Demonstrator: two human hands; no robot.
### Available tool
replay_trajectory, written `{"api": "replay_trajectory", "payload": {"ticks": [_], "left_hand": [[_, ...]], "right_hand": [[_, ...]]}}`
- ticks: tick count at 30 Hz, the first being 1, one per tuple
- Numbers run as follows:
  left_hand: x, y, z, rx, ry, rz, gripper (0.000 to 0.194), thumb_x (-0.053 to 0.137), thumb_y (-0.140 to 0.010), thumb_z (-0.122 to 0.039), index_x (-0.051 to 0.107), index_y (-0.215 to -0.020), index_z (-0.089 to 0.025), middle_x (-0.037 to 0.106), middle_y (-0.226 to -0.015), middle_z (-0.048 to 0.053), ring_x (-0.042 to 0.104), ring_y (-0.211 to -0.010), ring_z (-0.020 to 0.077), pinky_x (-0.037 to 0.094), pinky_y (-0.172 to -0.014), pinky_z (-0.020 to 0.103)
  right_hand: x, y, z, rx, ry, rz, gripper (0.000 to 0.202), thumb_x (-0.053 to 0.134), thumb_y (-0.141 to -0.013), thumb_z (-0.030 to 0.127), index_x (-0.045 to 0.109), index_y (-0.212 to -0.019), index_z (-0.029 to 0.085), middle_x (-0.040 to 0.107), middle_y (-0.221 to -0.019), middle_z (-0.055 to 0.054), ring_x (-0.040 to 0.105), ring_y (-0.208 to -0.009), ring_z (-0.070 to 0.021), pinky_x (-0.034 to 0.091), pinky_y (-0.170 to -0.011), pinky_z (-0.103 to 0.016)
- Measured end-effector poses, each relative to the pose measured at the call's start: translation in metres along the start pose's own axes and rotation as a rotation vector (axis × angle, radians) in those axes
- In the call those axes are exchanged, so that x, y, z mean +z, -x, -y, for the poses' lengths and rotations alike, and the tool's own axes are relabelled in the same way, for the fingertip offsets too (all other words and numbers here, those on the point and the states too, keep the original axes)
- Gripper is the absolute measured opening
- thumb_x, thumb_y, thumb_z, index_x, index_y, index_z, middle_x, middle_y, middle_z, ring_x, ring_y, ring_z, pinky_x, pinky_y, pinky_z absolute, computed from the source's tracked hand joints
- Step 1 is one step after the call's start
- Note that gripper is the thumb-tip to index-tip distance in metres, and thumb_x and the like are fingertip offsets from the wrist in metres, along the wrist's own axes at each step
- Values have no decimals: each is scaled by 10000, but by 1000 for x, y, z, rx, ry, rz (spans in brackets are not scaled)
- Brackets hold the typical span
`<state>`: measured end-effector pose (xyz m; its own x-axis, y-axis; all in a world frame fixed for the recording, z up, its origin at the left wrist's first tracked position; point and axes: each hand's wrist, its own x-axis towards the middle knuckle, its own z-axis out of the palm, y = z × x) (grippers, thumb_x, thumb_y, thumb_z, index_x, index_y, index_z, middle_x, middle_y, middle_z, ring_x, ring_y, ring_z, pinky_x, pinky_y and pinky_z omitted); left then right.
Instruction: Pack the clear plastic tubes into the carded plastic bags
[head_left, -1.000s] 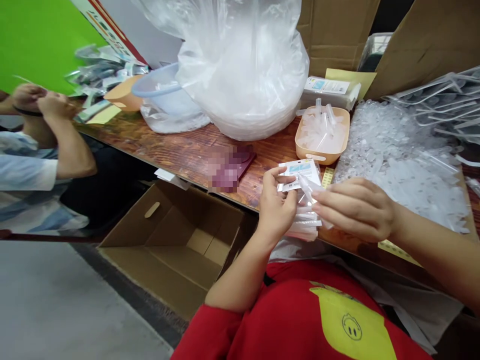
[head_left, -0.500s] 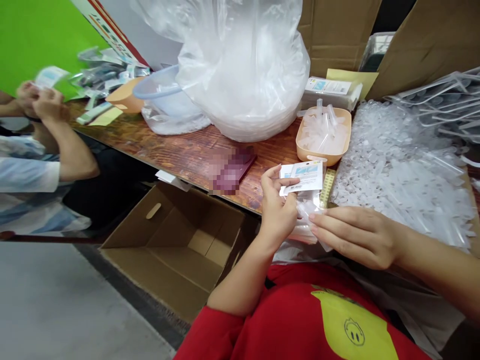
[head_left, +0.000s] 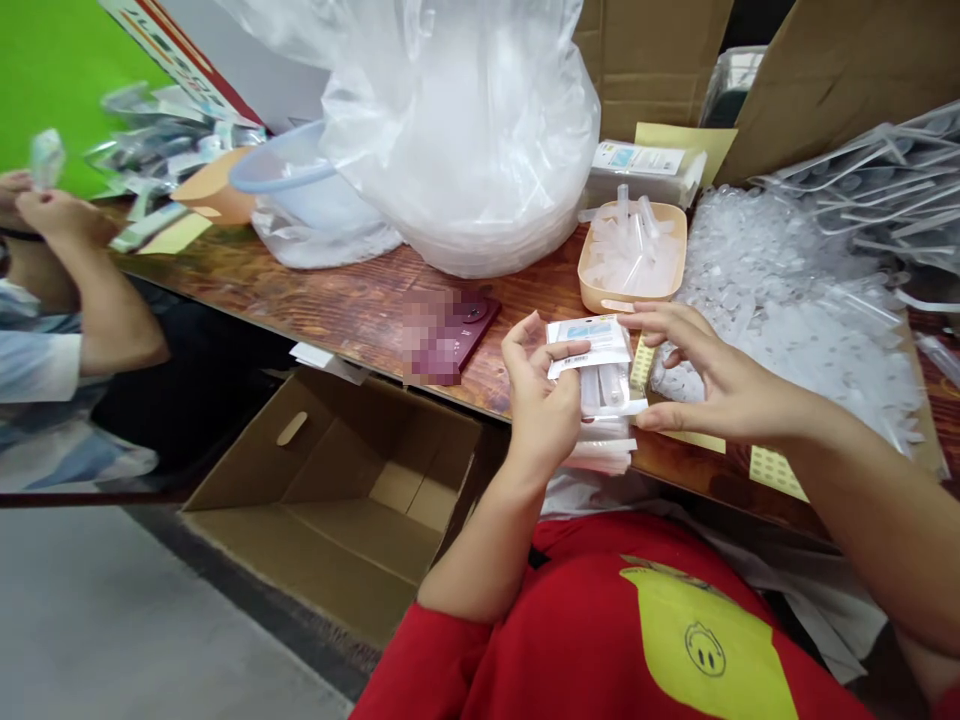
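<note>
My left hand (head_left: 544, 415) is closed on a small clear plastic packet with a white and blue printed card (head_left: 600, 342) at its top. Pale pieces show through the packet's clear lower part. My right hand (head_left: 724, 385) is open at the packet's right side, fingers spread near the card's upper corner and thumb near the lower edge. Whether its fingertips touch the packet I cannot tell. Below the packet lies a stack of clear plastic sleeves (head_left: 600, 455) at the table edge. A yellow sheet with dots (head_left: 642, 362) lies just right of the packet.
A peach tray (head_left: 592, 295) of clear plastic pieces stands behind my hands, beside a large heap of clear pieces (head_left: 795, 330). A big plastic bag (head_left: 472, 150), maroon case (head_left: 469, 335) and blue basin (head_left: 277, 165) are leftward. An open carton (head_left: 322, 520) sits below; a co-worker's hands (head_left: 56, 205) are far left.
My right hand has left the packet's lower part, moved up and spread its fingers. My left hand still holds the packet. The view has shifted slightly, and the co-worker's hands appear farther left.
</note>
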<state>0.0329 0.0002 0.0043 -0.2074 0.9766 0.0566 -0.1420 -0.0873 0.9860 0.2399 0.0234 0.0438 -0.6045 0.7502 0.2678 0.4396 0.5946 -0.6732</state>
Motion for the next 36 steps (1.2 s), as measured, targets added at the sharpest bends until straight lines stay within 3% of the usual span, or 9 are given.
{"api": "replay_trajectory", "payload": {"ticks": [5, 10, 14, 18, 23, 26, 30, 33, 36], "left_hand": [[2, 4, 3, 87, -16, -18, 639, 538, -780, -50, 360, -1365, -236, 722, -1022, 26, 684, -741, 112, 476, -563, 202], [7, 18, 1, 144, 1, 25, 660, 535, -813, -45, 326, -1404, -250, 718, -1080, 43, 736, -1024, 173, 575, -740, 263], [5, 40, -13, 216, 7, 87, 623, 555, -903, -82, 313, -1444, -275, 721, -1080, 36, 709, -777, 118, 541, -620, 215], [-13, 46, -25, 376, -102, 167, 616, 616, -988, -192, 338, -1513, -357, 619, -1346, 73, 560, -530, 18, 452, -466, 197], [-38, 8, -26, 793, -803, 323, 336, 675, -957, -180, 581, -1275, -231, 689, -1145, 71, 693, -910, 193, 569, -731, 311], [-46, -15, -19, 829, -1086, 558, 218, 655, -980, -232, 647, -1190, -173, 710, -1179, 123, 668, -1143, 307, 567, -1001, 497], [-55, -32, -4, 705, -1202, 709, 367, 680, -971, -368, 695, -1251, -131, 678, -1333, 185, 661, -1221, 369, 556, -1048, 587], [-63, -41, 3, 621, -1200, 762, 426, 656, -982, -438, 720, -1290, -151, 683, -1357, 177, 683, -1215, 356, 561, -1065, 580], [-67, -51, 2, 554, -1194, 821, 493, 667, -957, -483, 721, -1336, -171, 669, -1402, 170, 679, -1254, 346, 552, -1107, 554]], "right_hand": [[19, -13, 0, 206, -198, 2, 878, 883, -711, 636, 640, -1474, 276, 422, -1619, -107, 473, -1479, -308, 550, -1131, -436], [39, -29, 8, 395, -497, -187, 595, 949, -598, 496, 793, -1048, 140, 727, -1154, -120, 703, -1070, -252, 593, -1003, -403], [33, -22, 17, 347, -543, -270, 474, 949, -595, 484, 728, -791, 115, 742, -1005, -115, 718, -928, -207, 618, -843, -327], [-19, -11, 18, 56, -365, -333, 254, 862, -798, 377, 718, -783, 168, 759, -998, -81, 748, -944, -189, 653, -874, -347], [-126, -39, -45, -5, 164, -819, 389, 851, -795, 518, 663, -792, 178, 751, -1076, -74, 730, -1077, -220, 622, -996, -414], [-165, -69, -102, 206, 437, -588, 381, 770, -881, 517, 710, -952, 148, 721, -1200, -126, 681, -1131, -235, 579, -1057, -434], [-167, -87, -152, 490, 704, -160, 463, 848, -813, 515, 769, -996, 97, 706, -1131, -161, 617, -1151, -271, 527, -1072, -427], [-159, -72, -153, 480, 795, 27, 539, 872, -775, 555, 784, -1038, 92, 688, -1188, -178, 547, -1234, -349, 459, -1104, -521], [-163, -31, -127, 312, 873, 22, 595, 731, -890, 631, 744, -1255, 161, 638, -1370, -141, 465, -1332, -386, 383, -1138, -580]]}}
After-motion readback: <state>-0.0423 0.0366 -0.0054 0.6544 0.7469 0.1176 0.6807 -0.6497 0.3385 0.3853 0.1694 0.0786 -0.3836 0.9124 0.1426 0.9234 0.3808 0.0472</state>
